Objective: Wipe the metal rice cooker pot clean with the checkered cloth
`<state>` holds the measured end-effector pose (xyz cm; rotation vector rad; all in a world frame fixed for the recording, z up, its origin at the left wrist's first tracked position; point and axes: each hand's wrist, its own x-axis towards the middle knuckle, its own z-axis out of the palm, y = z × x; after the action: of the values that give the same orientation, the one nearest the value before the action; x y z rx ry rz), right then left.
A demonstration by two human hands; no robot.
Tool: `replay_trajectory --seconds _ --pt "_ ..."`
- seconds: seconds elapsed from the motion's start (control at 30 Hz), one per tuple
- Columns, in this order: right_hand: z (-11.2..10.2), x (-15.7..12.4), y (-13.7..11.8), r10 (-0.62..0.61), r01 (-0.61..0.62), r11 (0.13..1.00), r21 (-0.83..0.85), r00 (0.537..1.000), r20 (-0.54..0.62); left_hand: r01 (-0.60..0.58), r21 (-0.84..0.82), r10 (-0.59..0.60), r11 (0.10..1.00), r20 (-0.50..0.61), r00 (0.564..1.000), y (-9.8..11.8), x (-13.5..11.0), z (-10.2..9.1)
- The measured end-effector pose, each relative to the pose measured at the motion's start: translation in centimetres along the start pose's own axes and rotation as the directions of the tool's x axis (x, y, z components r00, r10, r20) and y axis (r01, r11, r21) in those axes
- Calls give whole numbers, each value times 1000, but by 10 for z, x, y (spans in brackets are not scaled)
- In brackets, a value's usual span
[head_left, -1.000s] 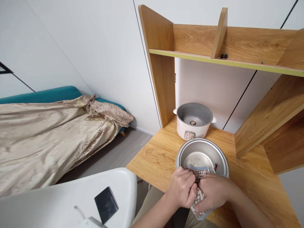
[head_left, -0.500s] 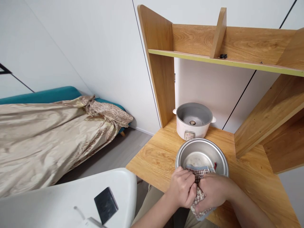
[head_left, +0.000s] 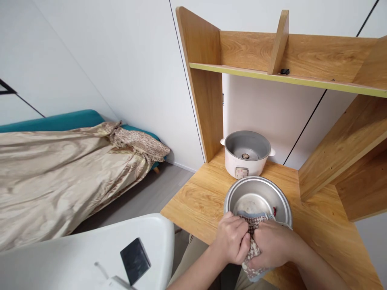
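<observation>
A silver metal rice cooker inner pot [head_left: 252, 200] sits on the wooden desk near its front edge. A patterned cloth [head_left: 255, 251] in brown, white and blue drapes over the pot's near rim, part inside and part hanging outside. My left hand [head_left: 232, 237] is closed at the near left rim, fingers curled over it, beside the cloth. My right hand [head_left: 273, 243] is closed on the cloth at the near rim, its fingertips partly hidden. Just behind the pot stands the white rice cooker body [head_left: 246, 163], lidless, its round centre sensor showing.
Wooden shelving [head_left: 248, 70] rises behind and to the right of the desk [head_left: 196, 197], with a small black item [head_left: 284, 71] on it. At lower left, a white table [head_left: 90, 245] bears a dark flat object [head_left: 135, 261]. Farther left is a fabric-covered teal sofa [head_left: 75, 119].
My right hand and the cloth have shifted very slightly at the rim. My left hand, the pot and the cooker body look unmoved.
</observation>
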<state>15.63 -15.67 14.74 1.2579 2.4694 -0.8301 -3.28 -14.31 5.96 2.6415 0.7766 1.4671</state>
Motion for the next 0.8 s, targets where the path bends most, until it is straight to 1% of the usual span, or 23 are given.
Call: replay_trajectory --seconds 0.1,0.17,0.4,0.53,0.63,0.73,0.8 --pt "1 4 2 12 -12 1000 -13 999 39 -4 -3 4 1000 0 1000 0 0 0" --pt "1 5 3 9 -8 1000 -23 999 44 -3 -4 3 1000 2 1000 0 0 0" --pt "1 5 9 -72 77 996 -47 993 90 -5 -3 5 1000 7 1000 0 1 -1" --pt "2 6 13 -73 76 996 -44 995 67 -11 -9 11 1000 23 1000 -1 2 -2" --pt "2 6 11 -107 109 994 -25 993 42 -6 -15 7 1000 45 999 -4 1 -2" --pt "3 6 6 -152 152 988 7 988 -19 -1 -28 3 1000 85 996 -10 3 -2" --pt "6 6 4 -153 155 988 18 986 -70 7 -38 -3 999 127 992 -14 5 -3"
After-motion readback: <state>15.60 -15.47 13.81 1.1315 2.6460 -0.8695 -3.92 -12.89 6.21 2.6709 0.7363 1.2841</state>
